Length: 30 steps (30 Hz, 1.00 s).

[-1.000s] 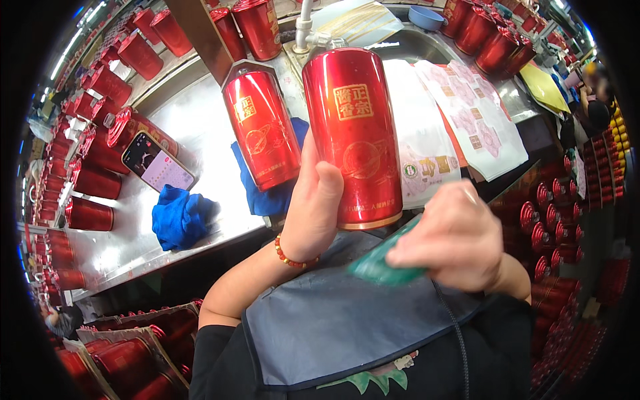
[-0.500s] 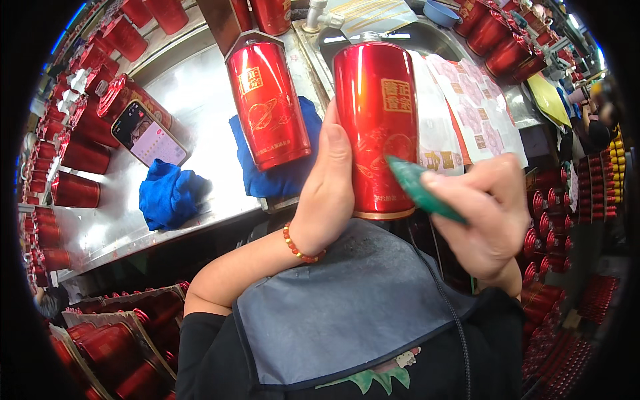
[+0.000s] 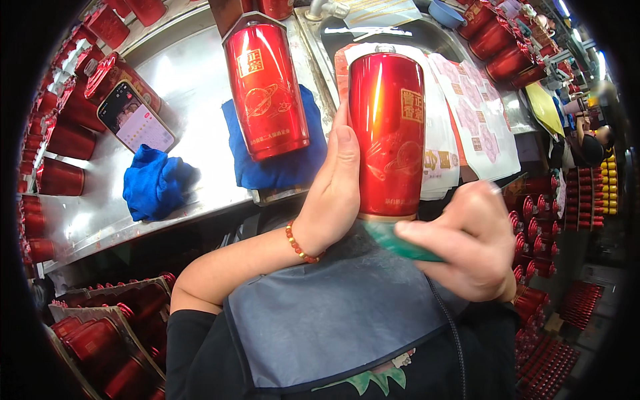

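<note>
A shiny red bottle [image 3: 388, 143] with gold print stands nearly upright in front of me, its narrow neck at the top. My left hand [image 3: 333, 193] grips it from the left side, the thumb along its wall and the fingers hidden behind. My right hand [image 3: 472, 243], blurred by motion, is closed around a smooth green scraper-like piece [image 3: 400, 245] with a curved edge. That piece sits at the bottle's bottom rim; whether it touches cannot be made out. A second red bottle [image 3: 270, 100] lies in an angular holder on a folded blue cloth [image 3: 241, 175].
On the metal counter [image 3: 200, 87] to the left are a crumpled blue cloth [image 3: 155, 183] and a phone [image 3: 137, 121] leaning on a red bottle. Behind my bottle is a sink [image 3: 333, 47] with a tap. Printed sheets [image 3: 477, 110] lie at right. Many red bottles crowd both sides.
My right hand has brought the green piece down from the bottle's lower front to its bottom rim. The bottle has turned slightly, its print shifting to the right. The view has shifted a little.
</note>
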### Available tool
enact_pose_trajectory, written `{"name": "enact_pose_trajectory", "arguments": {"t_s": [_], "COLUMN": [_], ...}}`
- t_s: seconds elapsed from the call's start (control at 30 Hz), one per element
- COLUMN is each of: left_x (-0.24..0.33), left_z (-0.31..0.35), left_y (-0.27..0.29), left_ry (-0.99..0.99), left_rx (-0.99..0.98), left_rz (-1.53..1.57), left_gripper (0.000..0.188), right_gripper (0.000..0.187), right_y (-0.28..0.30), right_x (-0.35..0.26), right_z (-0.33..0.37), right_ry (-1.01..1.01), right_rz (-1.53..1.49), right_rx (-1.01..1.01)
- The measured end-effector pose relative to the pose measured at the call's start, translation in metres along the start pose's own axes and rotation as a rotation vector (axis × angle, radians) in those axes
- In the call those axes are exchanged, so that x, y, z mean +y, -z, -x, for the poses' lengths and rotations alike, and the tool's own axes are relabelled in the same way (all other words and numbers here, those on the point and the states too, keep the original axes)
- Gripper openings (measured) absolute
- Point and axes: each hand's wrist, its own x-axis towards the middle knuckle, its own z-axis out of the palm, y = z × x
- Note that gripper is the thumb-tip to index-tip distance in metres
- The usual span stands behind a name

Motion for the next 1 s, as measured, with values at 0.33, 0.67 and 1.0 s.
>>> {"name": "enact_pose_trajectory", "arguments": {"t_s": [0.33, 0.67, 1.0], "left_x": [-0.010, -0.010, -0.015], "left_z": [0.002, 0.003, 0.005], "left_y": [-0.005, -0.011, -0.010], "left_ry": [0.044, 0.046, 0.145], "left_rx": [-0.029, -0.033, -0.054], "left_rz": [0.144, 0.061, 0.086], "left_gripper": [0.067, 0.063, 0.063], "right_gripper": [0.030, 0.032, 0.034], "right_y": [0.008, 0.009, 0.008], "right_x": [0.015, 0.013, 0.024], "right_z": [-0.012, -0.016, -0.012], "right_ry": [-0.272, -0.244, -0.289], "right_rz": [-0.060, 0.016, 0.176], "right_rx": [0.077, 0.016, 0.177]}}
